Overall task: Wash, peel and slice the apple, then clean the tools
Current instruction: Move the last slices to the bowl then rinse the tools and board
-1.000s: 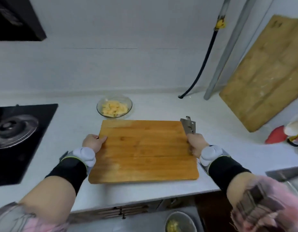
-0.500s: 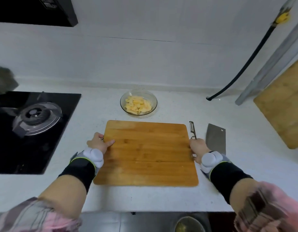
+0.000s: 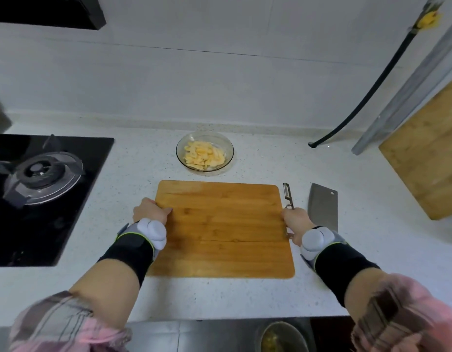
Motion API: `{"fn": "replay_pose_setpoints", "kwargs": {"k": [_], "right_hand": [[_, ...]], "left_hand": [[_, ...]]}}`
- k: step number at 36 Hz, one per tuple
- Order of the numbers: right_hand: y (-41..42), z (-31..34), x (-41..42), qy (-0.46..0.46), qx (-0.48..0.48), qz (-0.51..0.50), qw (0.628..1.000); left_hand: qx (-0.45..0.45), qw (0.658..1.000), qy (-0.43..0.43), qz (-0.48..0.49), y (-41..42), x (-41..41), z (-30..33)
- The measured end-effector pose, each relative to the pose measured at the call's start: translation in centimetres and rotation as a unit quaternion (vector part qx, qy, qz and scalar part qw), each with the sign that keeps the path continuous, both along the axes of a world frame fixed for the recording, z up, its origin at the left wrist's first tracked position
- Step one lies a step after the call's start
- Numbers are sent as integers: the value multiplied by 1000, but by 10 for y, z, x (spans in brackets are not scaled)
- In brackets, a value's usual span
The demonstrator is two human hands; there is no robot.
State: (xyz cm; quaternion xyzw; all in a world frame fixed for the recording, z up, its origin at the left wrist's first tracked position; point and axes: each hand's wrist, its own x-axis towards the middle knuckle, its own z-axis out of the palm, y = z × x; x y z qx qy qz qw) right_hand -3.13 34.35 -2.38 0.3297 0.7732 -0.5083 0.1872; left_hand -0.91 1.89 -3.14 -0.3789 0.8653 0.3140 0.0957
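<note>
Since the earlier frame, nothing on the counter (image 3: 245,295) has been moved. The cutting board (image 3: 223,228), near the front edge, is gripped at its left side by the left hand (image 3: 151,212) and at its right by the right hand (image 3: 294,221), fingers curled over both edges. Apple slices (image 3: 203,154) are held in a glass bowl (image 3: 180,151) behind it. A peeler (image 3: 288,195) and a cleaver (image 3: 322,205) are laid just right.

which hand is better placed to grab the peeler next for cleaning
Right. The right hand grips the cutting board's right edge, just beside the peeler and cleaver. The left hand is across the board.
</note>
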Motion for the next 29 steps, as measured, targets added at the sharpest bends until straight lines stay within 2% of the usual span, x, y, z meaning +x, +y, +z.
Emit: {"fn": "replay_pose_setpoints", "kwargs": {"k": [5, 8, 11, 12, 14, 16, 18, 23, 29], "right_hand": [[-1, 2, -1, -3, -12, 9, 1000], [0, 5, -2, -4, -20, 31, 999], [2, 6, -4, 6, -4, 44, 999], [4, 6, -5, 24, 20, 44, 999], [8, 6, -7, 53, 129, 72, 988], [14, 7, -4, 33, 251, 133, 958], [24, 4, 0, -13, 312, 177, 933], [30, 0, 11, -90, 360, 243, 896], [27, 1, 16, -102, 389, 311, 861]], "left_hand": [[-115, 991, -39, -59, 14, -1, 3], [-131, 988, -14, -77, 25, 4, 0], [-164, 977, 19, -138, 34, 7, -8], [-164, 971, 45, -167, 39, 8, -10], [-114, 963, 86, -226, 49, 8, -10], [-42, 954, 82, -284, 64, 6, -8], [-21, 941, 47, -335, 83, 2, -5], [-82, 920, -32, -381, 100, -2, -6], [-107, 909, -31, -402, 97, 1, -10]]}}
